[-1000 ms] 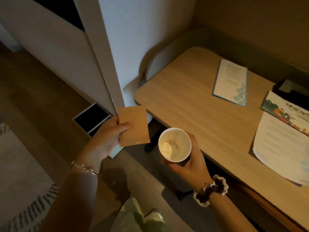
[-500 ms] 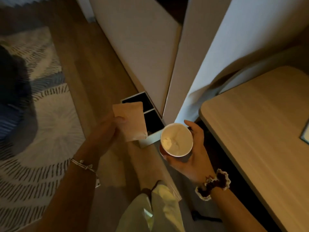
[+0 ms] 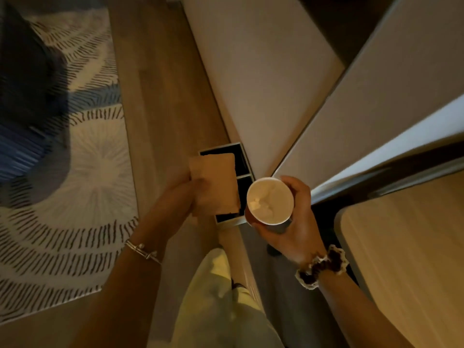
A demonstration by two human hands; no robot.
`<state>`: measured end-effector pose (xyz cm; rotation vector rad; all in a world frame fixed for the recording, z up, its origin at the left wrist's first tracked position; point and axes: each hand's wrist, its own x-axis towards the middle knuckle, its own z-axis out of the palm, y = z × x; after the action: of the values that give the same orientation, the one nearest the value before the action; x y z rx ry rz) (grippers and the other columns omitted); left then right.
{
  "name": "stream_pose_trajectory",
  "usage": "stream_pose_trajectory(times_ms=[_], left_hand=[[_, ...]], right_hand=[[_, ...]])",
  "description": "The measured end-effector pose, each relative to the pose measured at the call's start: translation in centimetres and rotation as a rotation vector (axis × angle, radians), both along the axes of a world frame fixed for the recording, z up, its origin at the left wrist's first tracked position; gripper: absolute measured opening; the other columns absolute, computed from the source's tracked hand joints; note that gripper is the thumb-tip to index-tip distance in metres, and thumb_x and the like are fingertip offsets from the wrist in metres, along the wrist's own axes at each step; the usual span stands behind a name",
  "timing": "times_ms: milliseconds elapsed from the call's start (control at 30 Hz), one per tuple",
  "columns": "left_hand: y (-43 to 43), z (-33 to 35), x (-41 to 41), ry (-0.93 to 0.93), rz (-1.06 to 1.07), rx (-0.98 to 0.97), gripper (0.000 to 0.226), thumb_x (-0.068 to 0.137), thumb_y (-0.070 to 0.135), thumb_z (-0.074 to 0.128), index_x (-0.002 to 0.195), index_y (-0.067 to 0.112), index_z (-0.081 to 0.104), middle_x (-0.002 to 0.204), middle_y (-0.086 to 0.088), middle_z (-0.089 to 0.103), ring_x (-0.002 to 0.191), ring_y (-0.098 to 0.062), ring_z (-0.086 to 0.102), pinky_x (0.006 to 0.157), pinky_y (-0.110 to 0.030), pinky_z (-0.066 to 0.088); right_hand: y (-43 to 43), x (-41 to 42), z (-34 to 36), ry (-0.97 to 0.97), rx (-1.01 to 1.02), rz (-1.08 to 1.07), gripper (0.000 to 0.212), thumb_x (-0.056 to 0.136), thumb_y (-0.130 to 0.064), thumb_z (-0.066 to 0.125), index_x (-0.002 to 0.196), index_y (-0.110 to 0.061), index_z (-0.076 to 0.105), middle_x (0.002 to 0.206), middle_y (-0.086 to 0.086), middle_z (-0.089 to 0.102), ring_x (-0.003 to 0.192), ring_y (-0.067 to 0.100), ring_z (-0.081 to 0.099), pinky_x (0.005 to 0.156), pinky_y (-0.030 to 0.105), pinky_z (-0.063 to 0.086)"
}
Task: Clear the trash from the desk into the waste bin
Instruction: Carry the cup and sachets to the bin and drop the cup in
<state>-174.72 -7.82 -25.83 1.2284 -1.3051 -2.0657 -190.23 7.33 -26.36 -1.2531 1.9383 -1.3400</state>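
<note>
My left hand [image 3: 177,197] grips a flat brown paper packet [image 3: 217,184] by its left edge, held over the waste bin [image 3: 242,162]. That bin is a white-framed box with two dark compartments, standing on the floor against the cabinet; the packet covers much of it. My right hand [image 3: 292,222] holds a white paper cup [image 3: 270,200] upright, with crumpled tissue inside, just right of the bin's near end. The desk [image 3: 406,259] is at the lower right.
A pale cabinet wall [image 3: 271,79] rises behind the bin. A patterned rug [image 3: 75,187] covers the floor on the left, with bare wooden floor [image 3: 160,101] between rug and cabinet. My light trousers [image 3: 221,302] show at bottom centre.
The view has swung left and down, away from the desk and toward the floor. Both hands have carried the packet and cup over to the waste bin.
</note>
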Motion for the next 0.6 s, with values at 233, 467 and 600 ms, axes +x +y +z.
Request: stream_pose_trajectory(times_ms=[233,467,600], left_hand=[[-6.0,-1.4,-2.1,0.002,-0.066,-0.038,0.023,0.089,0.013,0.047,0.104,0.027,0.057,0.104,0.000,0.065,0.094,-0.017,0.063,0.076,-0.032,0.055],[-10.2,-5.2,-3.6,-0.038,-0.106,-0.039,0.020,0.087,0.016,0.051,0.097,0.031,0.061,0.098,0.001,0.069,0.087,-0.015,0.067,0.070,-0.029,0.056],[-12.0,-9.7,-3.5,-0.035,-0.043,-0.050,0.020,0.086,0.014,0.052,0.099,0.024,0.063,0.084,0.004,0.072,0.076,-0.012,0.068,0.060,-0.027,0.056]], right_hand=[[-7.4,-1.5,-1.4,0.027,0.101,0.054,0.099,0.053,-0.028,0.083,0.129,-0.043,0.020,0.124,-0.030,0.034,0.115,-0.010,0.039,0.097,0.006,0.036],[-11.3,-3.7,-5.3,0.034,0.170,0.051,0.093,0.055,-0.036,0.082,0.129,-0.032,0.025,0.121,-0.027,0.035,0.112,-0.009,0.036,0.091,-0.002,0.029],[-12.4,-5.4,-10.0,0.031,0.211,0.032,0.077,0.055,-0.029,0.081,0.115,-0.043,0.034,0.114,-0.027,0.040,0.103,-0.005,0.043,0.090,0.000,0.032]])
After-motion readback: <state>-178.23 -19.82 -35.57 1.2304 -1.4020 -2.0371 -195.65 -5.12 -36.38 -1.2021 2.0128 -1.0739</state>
